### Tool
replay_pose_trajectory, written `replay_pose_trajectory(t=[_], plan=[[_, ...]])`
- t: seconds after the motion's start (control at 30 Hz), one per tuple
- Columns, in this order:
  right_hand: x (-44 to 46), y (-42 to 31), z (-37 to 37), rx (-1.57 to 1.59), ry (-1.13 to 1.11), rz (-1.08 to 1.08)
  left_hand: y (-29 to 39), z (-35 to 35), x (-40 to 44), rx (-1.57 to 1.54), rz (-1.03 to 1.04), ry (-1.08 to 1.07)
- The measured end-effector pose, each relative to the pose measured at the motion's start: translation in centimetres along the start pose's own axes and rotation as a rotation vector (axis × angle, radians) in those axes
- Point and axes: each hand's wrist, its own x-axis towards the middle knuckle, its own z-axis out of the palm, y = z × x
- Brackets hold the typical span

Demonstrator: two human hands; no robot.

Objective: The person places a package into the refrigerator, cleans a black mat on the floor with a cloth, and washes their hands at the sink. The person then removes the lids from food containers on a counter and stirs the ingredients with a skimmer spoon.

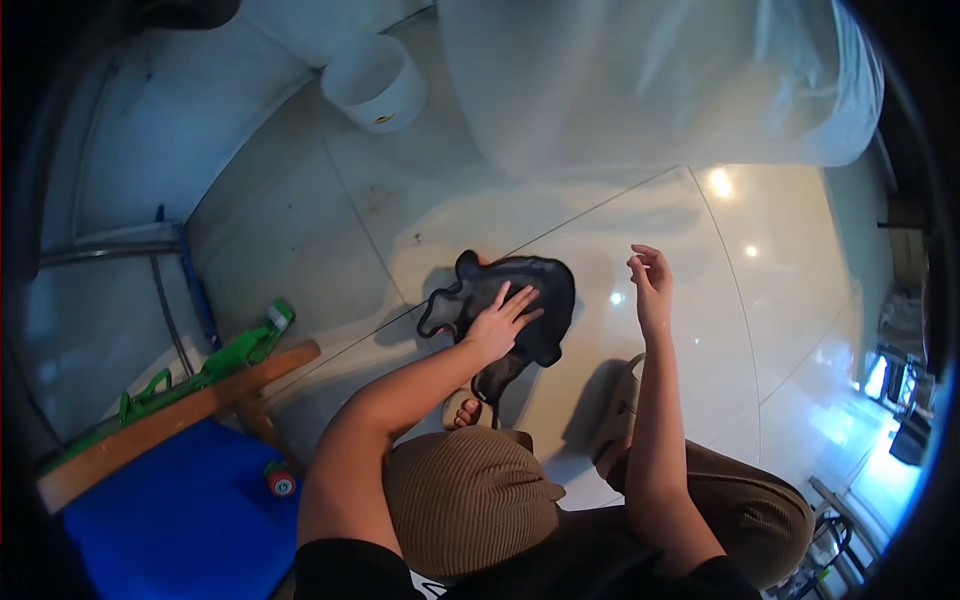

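A black, glossy, irregularly shaped object (548,285) with rounded lobes lies low over the tiled floor, in front of my knees. My left hand (503,322) rests on its upper surface, fingers spread. Part of the object reaches down beside my left foot. Off to the right, my right hand (650,275) is raised above the floor, apart from the black object, with its fingers curled loosely and nothing visible between them.
A white bucket (385,95) stands at the upper left, and a large pale translucent bag (660,90) at the top. At left are a wooden bar (170,425), a green tool (215,372) and a blue surface (190,510).
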Motion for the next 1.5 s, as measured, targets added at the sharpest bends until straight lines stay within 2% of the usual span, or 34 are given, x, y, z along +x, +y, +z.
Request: replay_pose_trajectory(t=[0.27,0.37,0.53,0.63,0.67,0.77,0.8,0.9,1.07,1.17,1.2,1.27,1.3,1.37,1.4,1.47,1.5], plan=[[0.6,-3.5,7.1,0.055,-0.187,-0.093,-0.5,2.7,-13.2,-0.050,-0.380,-0.107],[0.3,-3.7,10.0,0.054,-0.266,-0.085,-1.3,3.2,-17.2,-0.077,-0.567,-0.277],[-2.4,-3.5,13.0,-0.007,-0.370,-0.081,-0.4,3.8,-18.8,-0.135,-0.673,-0.232],[-3.2,-2.6,13.5,-0.031,-0.396,-0.090,-0.1,4.7,-18.4,-0.005,-0.405,-0.179],[-2.9,-2.5,13.0,-0.032,-0.394,-0.093,0.2,4.1,-17.3,-0.009,-0.412,-0.176],[-2.4,-1.9,12.2,-0.024,-0.362,-0.101,0.8,3.2,-14.6,0.130,-0.095,-0.170],[-2.3,-1.7,12.0,-0.015,-0.338,-0.115,1.0,3.2,-13.9,0.131,-0.089,-0.169],[-2.2,-2.0,11.9,-0.002,-0.313,-0.136,0.9,3.0,-12.5,0.292,0.152,-0.147],[-2.2,-2.0,11.5,-0.011,-0.323,-0.128,1.2,3.4,-11.9,0.254,0.229,-0.094],[-2.1,-2.5,11.3,-0.017,-0.316,-0.120,0.8,4.0,-13.5,0.102,-0.040,-0.062],[-2.1,-2.8,11.1,-0.017,-0.309,-0.117,0.4,4.2,-14.2,0.100,-0.037,-0.059],[-2.2,-2.7,10.8,-0.017,-0.300,-0.109,-1.0,4.7,-16.2,-0.019,-0.343,-0.007],[-2.1,-2.5,10.6,-0.012,-0.292,-0.111,-1.7,4.8,-17.1,-0.019,-0.343,-0.008],[-1.7,-2.5,10.5,0.004,-0.273,-0.120,-3.3,4.6,-18.6,-0.098,-0.627,-0.131],[-1.6,-2.6,10.5,0.007,-0.269,-0.122,-3.8,4.6,-19.3,-0.093,-0.625,-0.130],[-1.7,-3.0,10.3,0.014,-0.257,-0.121,-4.7,4.7,-20.0,-0.171,-0.848,-0.125],[-1.8,-3.0,10.0,0.017,-0.248,-0.118,-4.9,5.2,-19.9,-0.167,-0.838,-0.124]])
